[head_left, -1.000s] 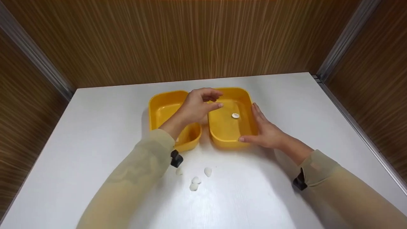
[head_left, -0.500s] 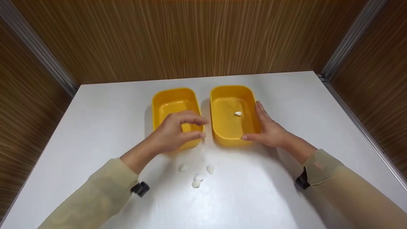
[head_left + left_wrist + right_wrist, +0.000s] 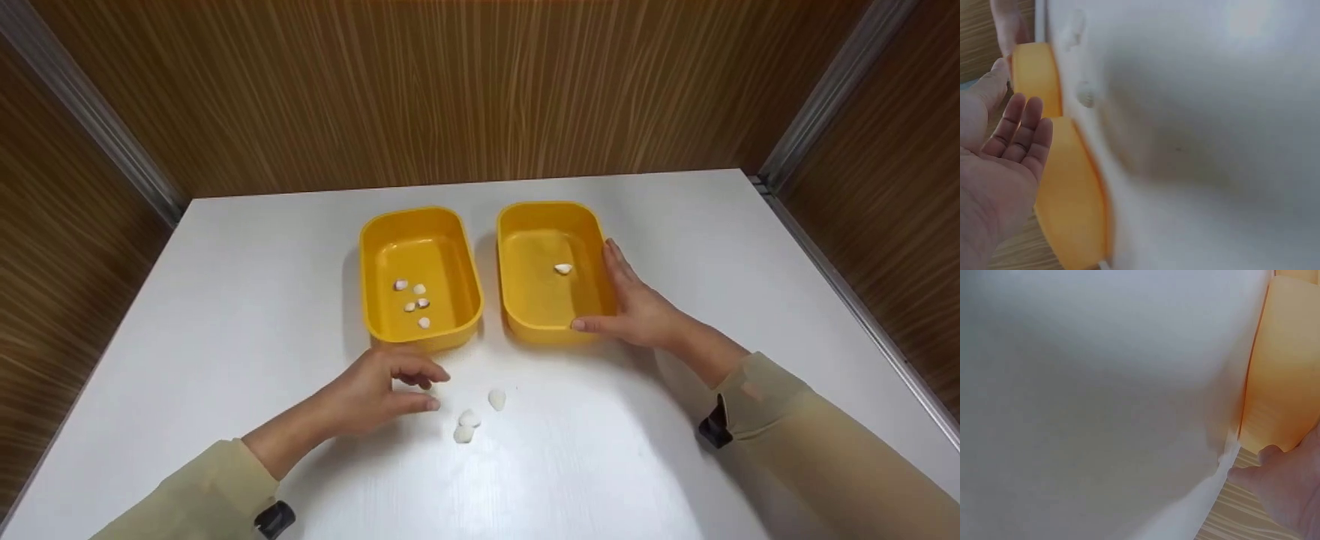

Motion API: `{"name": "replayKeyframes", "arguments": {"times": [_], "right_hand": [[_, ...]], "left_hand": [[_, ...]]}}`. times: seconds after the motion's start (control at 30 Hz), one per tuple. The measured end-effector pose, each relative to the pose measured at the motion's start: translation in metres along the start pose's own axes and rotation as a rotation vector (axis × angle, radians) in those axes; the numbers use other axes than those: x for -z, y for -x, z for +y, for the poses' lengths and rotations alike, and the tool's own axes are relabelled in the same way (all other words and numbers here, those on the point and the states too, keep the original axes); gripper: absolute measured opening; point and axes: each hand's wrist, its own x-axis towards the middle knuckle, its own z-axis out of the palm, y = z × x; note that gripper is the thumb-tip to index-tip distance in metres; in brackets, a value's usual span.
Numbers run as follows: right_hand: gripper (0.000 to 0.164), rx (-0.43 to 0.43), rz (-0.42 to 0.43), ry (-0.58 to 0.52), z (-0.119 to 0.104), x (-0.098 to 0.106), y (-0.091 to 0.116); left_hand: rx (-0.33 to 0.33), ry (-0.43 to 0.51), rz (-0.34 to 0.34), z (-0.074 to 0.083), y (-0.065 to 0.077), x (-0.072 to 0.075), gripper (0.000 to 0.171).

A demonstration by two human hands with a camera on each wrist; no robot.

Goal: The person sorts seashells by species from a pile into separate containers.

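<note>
My left hand (image 3: 379,390) hovers low in front of the left yellow box (image 3: 421,337), fingers loosely bent and thumb apart. In the left wrist view the palm and fingers of this hand (image 3: 1010,152) show nothing held. Just right of its fingertips lie a single pale seashell (image 3: 497,399) and two touching shells (image 3: 466,426). One ridged shell (image 3: 1085,94) shows in the left wrist view. My right hand (image 3: 641,311) rests against the right yellow box (image 3: 547,334), fingers straight along its right side, thumb at the front rim. A white shell (image 3: 563,268) lies inside that box.
Several small shells (image 3: 423,303) lie in the front half of the left box. Both boxes stand side by side with a narrow gap on a white table (image 3: 262,300). Wood-patterned panels (image 3: 480,90) rise behind and at both sides.
My left hand has moved from over the right box back toward me and left, down to the table before the left box. The shell in the right box has tipped over. My right hand stays put.
</note>
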Motion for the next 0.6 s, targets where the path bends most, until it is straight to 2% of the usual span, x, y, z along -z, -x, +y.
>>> {"name": "replayKeyframes", "arguments": {"times": [0.13,0.33,0.6], "right_hand": [[0.138,-0.005,0.002,-0.003,0.0,0.0,0.0],[0.138,-0.013,0.002,-0.003,0.002,-0.001,0.001],[0.138,-0.019,0.0,0.002,0.001,0.0,0.001]], "left_hand": [[0.035,0.012,0.01,-0.016,0.005,-0.003,0.03],[0.08,-0.026,0.003,-0.036,0.006,-0.009,0.03],[0.091,-0.018,0.004,-0.044,0.003,-0.014,0.031]]}}
